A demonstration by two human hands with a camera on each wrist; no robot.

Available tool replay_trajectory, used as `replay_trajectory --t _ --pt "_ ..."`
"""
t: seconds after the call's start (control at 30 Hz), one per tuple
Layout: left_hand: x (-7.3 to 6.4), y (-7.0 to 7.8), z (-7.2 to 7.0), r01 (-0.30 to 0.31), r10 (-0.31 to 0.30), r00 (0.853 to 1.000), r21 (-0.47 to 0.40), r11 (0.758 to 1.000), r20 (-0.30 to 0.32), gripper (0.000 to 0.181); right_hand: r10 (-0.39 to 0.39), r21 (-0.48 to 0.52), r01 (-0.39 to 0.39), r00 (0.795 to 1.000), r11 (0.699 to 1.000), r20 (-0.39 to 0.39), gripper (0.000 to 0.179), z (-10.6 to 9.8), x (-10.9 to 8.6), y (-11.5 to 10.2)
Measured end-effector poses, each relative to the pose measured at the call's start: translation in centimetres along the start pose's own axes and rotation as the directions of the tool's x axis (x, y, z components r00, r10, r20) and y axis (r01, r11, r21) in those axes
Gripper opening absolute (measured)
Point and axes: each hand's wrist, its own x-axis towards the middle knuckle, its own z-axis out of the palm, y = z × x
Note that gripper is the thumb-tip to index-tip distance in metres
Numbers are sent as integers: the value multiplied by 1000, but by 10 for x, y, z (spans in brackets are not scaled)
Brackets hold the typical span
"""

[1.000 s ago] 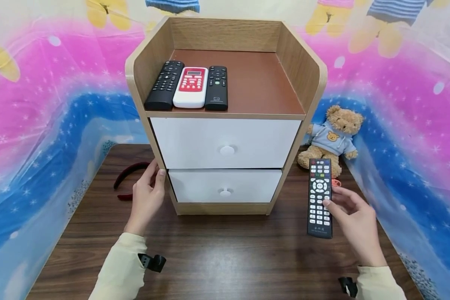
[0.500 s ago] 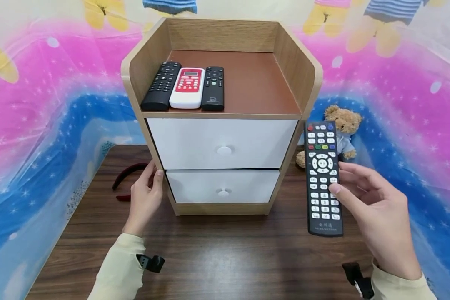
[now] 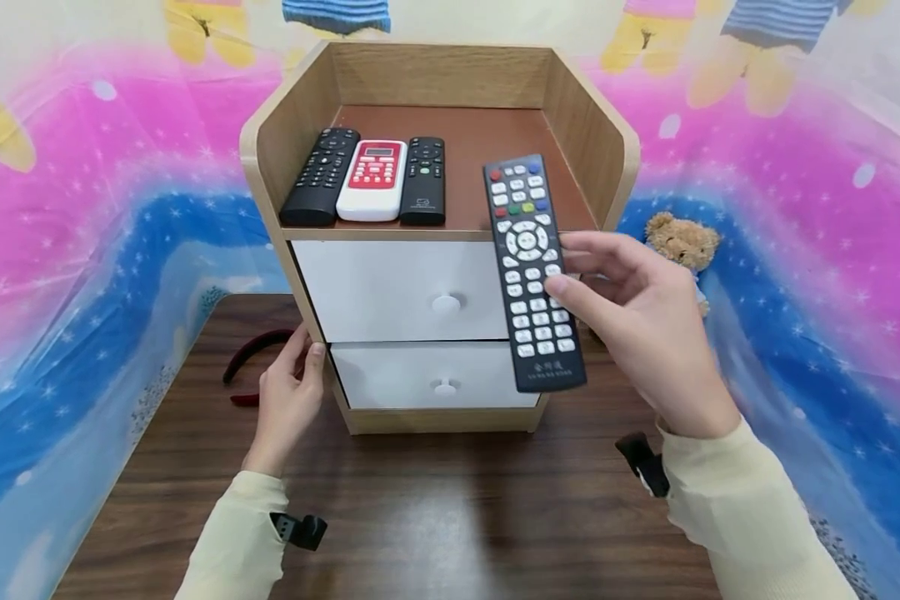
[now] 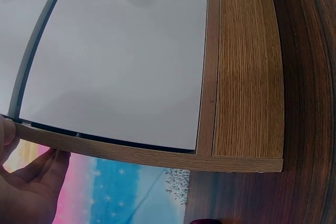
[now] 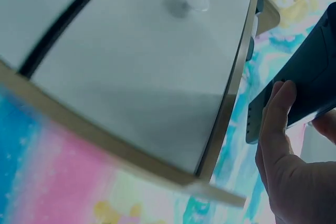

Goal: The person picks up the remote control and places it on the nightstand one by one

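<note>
My right hand (image 3: pixel 637 321) pinches a black remote control (image 3: pixel 532 275), thumb on its buttons and fingers behind it. The remote is raised in front of the small cabinet's (image 3: pixel 438 421) right side, its top end overlapping the brown top shelf (image 3: pixel 487 125). In the right wrist view the remote's dark back (image 5: pixel 310 72) shows with fingers against it. My left hand (image 3: pixel 288 400) holds the cabinet's left side edge, thumb at the front and fingers behind; the left wrist view shows this hand (image 4: pixel 31 182) too. On the shelf's left lie a black remote (image 3: pixel 321 177), a white-and-red remote (image 3: pixel 372 179) and another black remote (image 3: pixel 423 182).
Two white drawers, the upper drawer (image 3: pixel 375 287) and lower drawer (image 3: pixel 405 375), are closed, each with a round knob. A teddy bear (image 3: pixel 682 240) sits behind my right hand. A dark red band (image 3: pixel 258 350) lies left of the cabinet on the wooden table (image 3: pixel 420 508).
My right hand has lifted the remote control from beside the teddy bear, up and then left to the cabinet's front. The left hand keeps its place on the cabinet's side.
</note>
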Motion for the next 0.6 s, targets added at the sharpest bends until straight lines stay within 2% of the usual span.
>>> replay_trajectory --t 0.13,0.23,0.43,0.6 --pt "0 -1 -1 -3 3 1000 -1 1000 3 57 -14 26 14 1000 1000 20 38 10 25 -14" --pt "0 -1 -1 -10 10 1000 -3 1000 2 56 5 53 -7 999 999 32 38 16 45 -24" --pt "0 -2 -2 -15 15 1000 -1 1000 0 57 103 174 -110 993 979 48 38 27 85 -30" --pt "0 -2 -1 -16 16 1000 2 1000 3 57 189 177 -196 980 965 55 39 34 112 -25"
